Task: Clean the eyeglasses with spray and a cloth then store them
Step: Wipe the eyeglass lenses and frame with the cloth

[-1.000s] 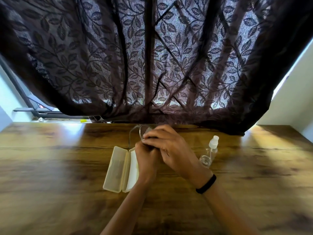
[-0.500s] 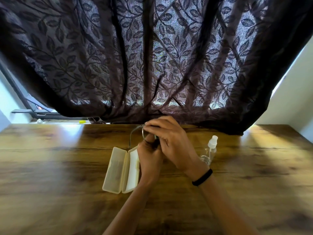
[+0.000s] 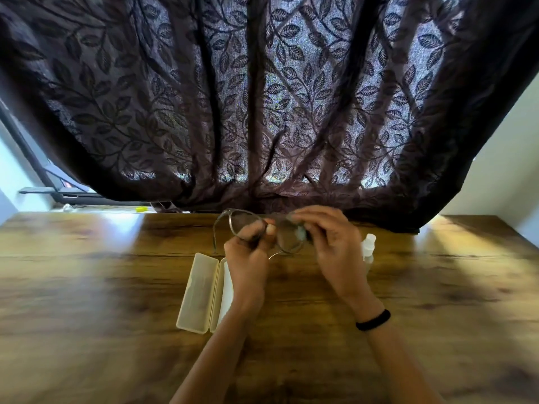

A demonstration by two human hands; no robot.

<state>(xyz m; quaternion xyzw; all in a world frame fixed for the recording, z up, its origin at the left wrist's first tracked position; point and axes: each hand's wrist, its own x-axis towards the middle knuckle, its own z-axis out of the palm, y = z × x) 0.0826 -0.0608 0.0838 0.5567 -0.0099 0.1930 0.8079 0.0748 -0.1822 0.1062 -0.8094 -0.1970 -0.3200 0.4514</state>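
Eyeglasses held clear of table: left hand pinches bridge, steadying; right hand pinches cloth against right lens; open case lies near, ready.

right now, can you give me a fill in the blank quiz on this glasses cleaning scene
The eyeglasses are held in ___ hands. The case near the left hand lies ___. The right hand wears a ___ wristband. The spray bottle stands nearest the ___ hand.
Missing: both, open, black, right.
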